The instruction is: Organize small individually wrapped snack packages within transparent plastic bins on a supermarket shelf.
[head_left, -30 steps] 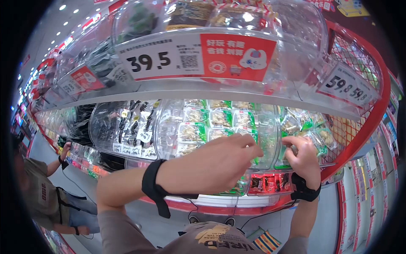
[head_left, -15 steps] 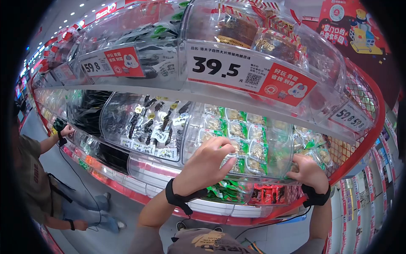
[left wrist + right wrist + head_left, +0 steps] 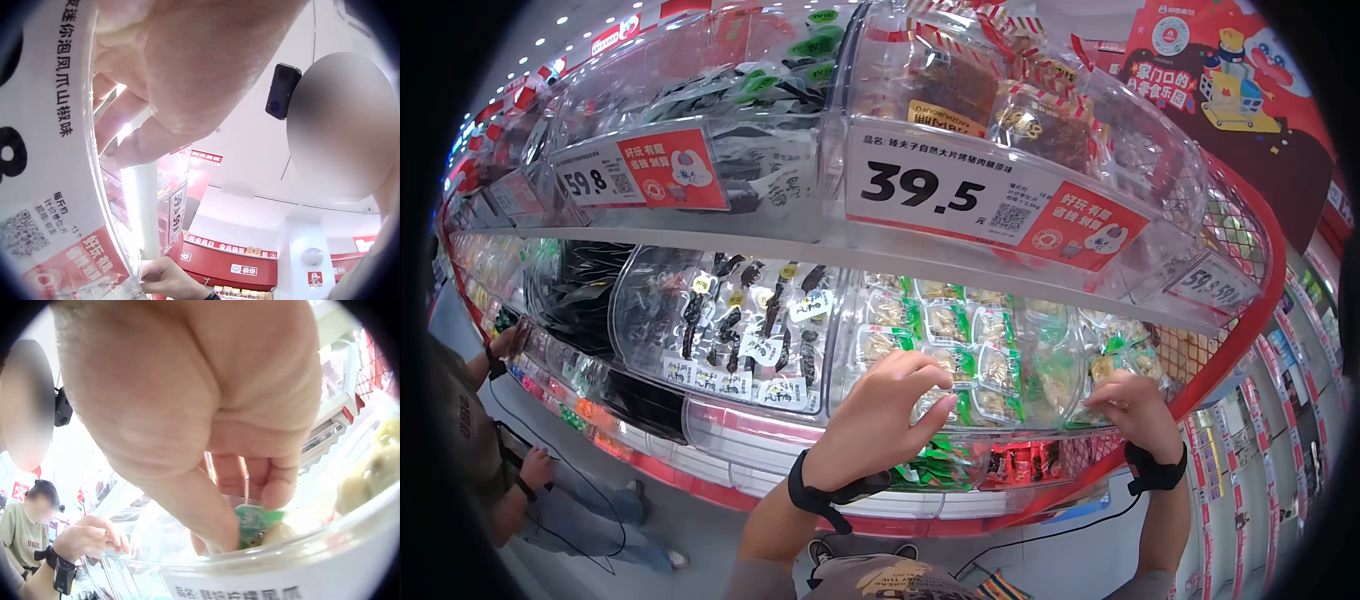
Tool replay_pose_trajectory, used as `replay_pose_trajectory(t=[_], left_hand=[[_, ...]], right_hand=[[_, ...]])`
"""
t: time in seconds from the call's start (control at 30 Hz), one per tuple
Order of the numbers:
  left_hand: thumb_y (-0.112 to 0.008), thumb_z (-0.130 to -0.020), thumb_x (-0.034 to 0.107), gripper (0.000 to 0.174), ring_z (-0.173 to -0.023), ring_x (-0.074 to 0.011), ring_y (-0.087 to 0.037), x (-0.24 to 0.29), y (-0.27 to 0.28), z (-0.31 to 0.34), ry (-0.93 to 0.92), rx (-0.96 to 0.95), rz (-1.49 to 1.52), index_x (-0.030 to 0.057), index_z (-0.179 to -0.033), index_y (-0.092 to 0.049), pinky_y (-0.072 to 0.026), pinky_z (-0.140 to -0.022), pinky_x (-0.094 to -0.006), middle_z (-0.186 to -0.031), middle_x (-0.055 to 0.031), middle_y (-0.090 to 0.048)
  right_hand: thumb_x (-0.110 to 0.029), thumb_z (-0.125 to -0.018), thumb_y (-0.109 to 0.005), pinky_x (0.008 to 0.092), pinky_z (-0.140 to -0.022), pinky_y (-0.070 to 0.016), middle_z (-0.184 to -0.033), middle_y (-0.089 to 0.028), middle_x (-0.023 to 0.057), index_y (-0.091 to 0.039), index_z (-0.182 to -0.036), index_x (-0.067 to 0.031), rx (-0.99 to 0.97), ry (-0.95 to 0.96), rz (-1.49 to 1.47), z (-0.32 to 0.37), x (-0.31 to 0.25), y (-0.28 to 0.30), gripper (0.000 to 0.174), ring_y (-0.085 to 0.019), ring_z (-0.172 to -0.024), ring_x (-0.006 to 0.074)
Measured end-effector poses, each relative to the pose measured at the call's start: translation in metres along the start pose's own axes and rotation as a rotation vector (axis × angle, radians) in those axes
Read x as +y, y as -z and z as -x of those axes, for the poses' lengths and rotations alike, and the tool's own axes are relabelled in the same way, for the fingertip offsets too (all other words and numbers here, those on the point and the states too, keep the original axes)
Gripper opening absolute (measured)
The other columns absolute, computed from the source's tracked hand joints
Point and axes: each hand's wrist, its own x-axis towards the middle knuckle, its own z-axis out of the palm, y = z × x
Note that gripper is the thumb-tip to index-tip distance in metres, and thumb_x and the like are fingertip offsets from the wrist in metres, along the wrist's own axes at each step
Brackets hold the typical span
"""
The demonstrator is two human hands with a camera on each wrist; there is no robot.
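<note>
The right hand point(image 3: 1135, 405) pinches a small green-topped packet point(image 3: 253, 524) between thumb and fingertips at the right end of the clear bin point(image 3: 1010, 428). That is about three o'clock from the left hand point(image 3: 880, 415), whose bent fingers hook over the bin's front rim. The hands are well apart, each clamped on its own thing. The step seems best done with the left hand holding the curved wall firmly so the bin does not rock on the shelf. The right hand should keep a light pinch on the packet's sealed edge rather than its soft middle, and move it level so the neighbouring packets stay in their rows. The packet looks like glossy clear film with a green printed band and pale, lumpy contents. It appears light and slippery.
</note>
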Motion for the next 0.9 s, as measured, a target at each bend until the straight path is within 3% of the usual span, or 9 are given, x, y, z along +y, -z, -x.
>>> replay_pose_trajectory(t=[0.07,0.17,0.2,0.3,0.43,0.57,0.7,0.73,0.9], left_hand=[[-0.066,-0.086,0.015,0.017,-0.092,-0.0349,-0.059,0.002,0.001,-0.001,0.002,-0.015,0.047,0.0009,-0.094,-0.062,-0.0468,-0.083,-0.0434,-0.095,-0.0154,-0.063],[-0.067,-0.086,0.016,0.017,-0.093,-0.0342,-0.06,0.0,0.001,0.001,-0.005,0.004,0.029,0.0012,-0.094,-0.062,-0.0468,-0.083,-0.0429,-0.096,-0.015,-0.064],[-0.067,-0.085,0.016,0.017,-0.095,-0.0316,-0.062,0.001,0.003,0.0,0.012,-0.007,0.001,0.0029,-0.096,-0.065,-0.0482,-0.085,-0.0403,-0.099,-0.0131,-0.066],[-0.068,-0.084,0.015,0.017,-0.096,-0.0315,-0.062,0.005,0.004,0.0,0.029,-0.015,0.0,0.0027,-0.096,-0.066,-0.0479,-0.085,-0.04,-0.098,-0.0135,-0.066],[-0.068,-0.084,0.013,0.017,-0.094,-0.0311,-0.064,0.004,0.005,-0.001,0.075,0.002,0.044,0.0021,-0.096,-0.066,-0.0482,-0.085,-0.0385,-0.098,-0.014,-0.067],[-0.068,-0.086,0.017,0.017,-0.089,-0.0283,-0.065,-0.001,0.006,0.001,0.09,0.037,0.13,0.0024,-0.095,-0.066,-0.0495,-0.082,-0.0364,-0.094,-0.0137,-0.068],[-0.067,-0.085,0.012,0.015,-0.085,-0.0193,-0.063,0.004,0.006,-0.002,0.203,0.018,0.111,0.0014,-0.096,-0.069,-0.0465,-0.076,-0.031,-0.093,-0.0106,-0.069],[-0.064,-0.09,0.019,0.02,-0.086,-0.0193,-0.063,0.007,0.007,-0.003,0.236,-0.005,0.093,0.001,-0.097,-0.07,-0.0465,-0.078,-0.0318,-0.092,-0.0109,-0.069],[-0.055,-0.097,0.032,0.036,-0.09,-0.0206,-0.064,0.007,0.006,-0.002,0.242,-0.05,0.258,-0.0009,-0.106,-0.068,-0.0475,-0.083,-0.0338,-0.095,-0.0108,-0.069]], right_hand=[[0.006,-0.074,-0.069,0.0306,-0.073,-0.0508,-0.087,-0.067,0.0109,-0.068,-0.09,-0.0021,0.157,0.049,-0.018,0.005,0.005,0.001,0.018,-0.066,-0.081,0.0232],[0.006,-0.078,-0.066,0.0278,-0.075,-0.0501,-0.086,-0.067,0.0086,-0.067,-0.088,-0.0005,0.543,-0.103,-0.146,0.004,0.006,-0.008,0.012,-0.065,-0.082,0.0176],[0.005,-0.084,-0.064,0.025,-0.075,-0.0488,-0.087,-0.066,0.0057,-0.063,-0.091,0.001,0.596,-0.124,-0.239,0.004,0.014,-0.013,0.008,-0.063,-0.083,0.012],[0.003,-0.088,-0.062,0.0238,-0.075,-0.0479,-0.087,-0.062,0.0025,-0.06,-0.097,0.001,0.691,-0.192,-0.409,0.008,0.017,-0.03,0.009,-0.06,-0.081,0.0095],[0.004,-0.092,-0.056,0.0231,-0.074,-0.0468,-0.097,-0.057,0.0036,-0.054,-0.104,0.0003,0.918,-0.084,-0.551,0.013,0.015,-0.047,0.013,-0.056,-0.083,0.0091],[0.01,-0.09,-0.054,0.0253,-0.077,-0.0479,-0.102,-0.056,0.01,-0.053,-0.102,0.0007,1.112,0.054,-0.462,0.006,0.0,-0.062,0.015,-0.055,-0.09,0.0132],[0.015,-0.085,-0.053,0.0342,-0.081,-0.0528,-0.102,-0.057,0.0161,-0.052,-0.102,0.0019,1.134,0.348,-0.266,0.0,-0.011,-0.065,0.021,-0.063,-0.09,0.025],[0.015,-0.083,-0.055,0.0388,-0.082,-0.055,-0.103,-0.058,0.0171,-0.053,-0.101,0.0022,1.145,0.42,-0.272,-0.003,-0.014,-0.066,0.022,-0.066,-0.092,0.0321],[0.011,-0.08,-0.062,0.0406,-0.08,-0.0575,-0.105,-0.06,0.0177,-0.056,-0.099,0.0045,0.802,0.632,-0.256,-0.029,-0.06,-0.083,0.022,-0.066,-0.1,0.0381]])
